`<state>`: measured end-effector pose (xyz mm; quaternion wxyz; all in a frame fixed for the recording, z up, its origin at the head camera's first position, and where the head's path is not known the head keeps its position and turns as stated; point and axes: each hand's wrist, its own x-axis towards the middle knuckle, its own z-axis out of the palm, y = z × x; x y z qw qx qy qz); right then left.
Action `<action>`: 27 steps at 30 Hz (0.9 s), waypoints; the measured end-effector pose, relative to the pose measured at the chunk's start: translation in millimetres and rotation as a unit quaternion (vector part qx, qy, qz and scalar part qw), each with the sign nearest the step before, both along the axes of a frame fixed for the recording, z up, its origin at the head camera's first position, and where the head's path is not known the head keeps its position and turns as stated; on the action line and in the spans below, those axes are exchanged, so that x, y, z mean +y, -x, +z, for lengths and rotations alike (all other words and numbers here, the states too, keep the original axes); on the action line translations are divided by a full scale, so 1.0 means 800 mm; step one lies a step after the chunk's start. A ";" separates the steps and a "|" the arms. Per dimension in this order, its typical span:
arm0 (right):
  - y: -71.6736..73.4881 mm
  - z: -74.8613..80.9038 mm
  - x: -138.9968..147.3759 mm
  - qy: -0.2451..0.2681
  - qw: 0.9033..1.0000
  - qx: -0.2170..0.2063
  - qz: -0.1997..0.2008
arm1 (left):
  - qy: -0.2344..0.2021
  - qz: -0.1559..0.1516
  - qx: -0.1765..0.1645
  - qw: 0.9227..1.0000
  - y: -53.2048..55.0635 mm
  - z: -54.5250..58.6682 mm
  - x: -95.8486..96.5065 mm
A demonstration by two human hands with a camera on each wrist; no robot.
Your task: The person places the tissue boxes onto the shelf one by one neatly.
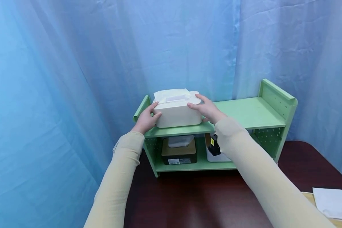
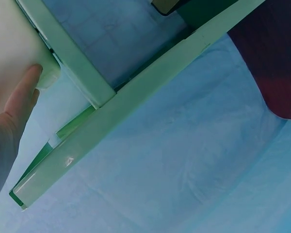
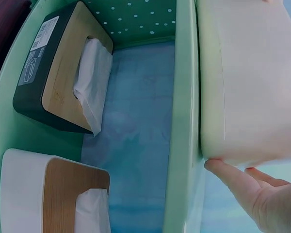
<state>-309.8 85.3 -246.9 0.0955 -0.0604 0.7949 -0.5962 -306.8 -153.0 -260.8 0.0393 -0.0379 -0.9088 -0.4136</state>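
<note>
Grip: your left hand (image 1: 146,120) and right hand (image 1: 208,110), part-spread, hold white box (image 1: 177,116)
Green shelf (image 1: 248,112): seating, apparently; next, square and release

Held tissue box (image 3: 257,87) cropped in both wrist views
</note>
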 end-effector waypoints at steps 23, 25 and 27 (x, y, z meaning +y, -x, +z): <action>-0.012 -0.049 0.048 0.091 0.994 0.048 0.038 | -0.099 -0.027 0.045 0.994 -0.025 -0.029 -0.006; -0.016 -0.053 0.052 0.107 0.992 0.044 0.048 | -0.100 -0.024 0.045 0.994 -0.028 -0.034 -0.007; -0.019 -0.056 0.054 0.119 0.990 0.040 0.056 | -0.096 -0.020 0.044 0.994 -0.030 -0.040 -0.008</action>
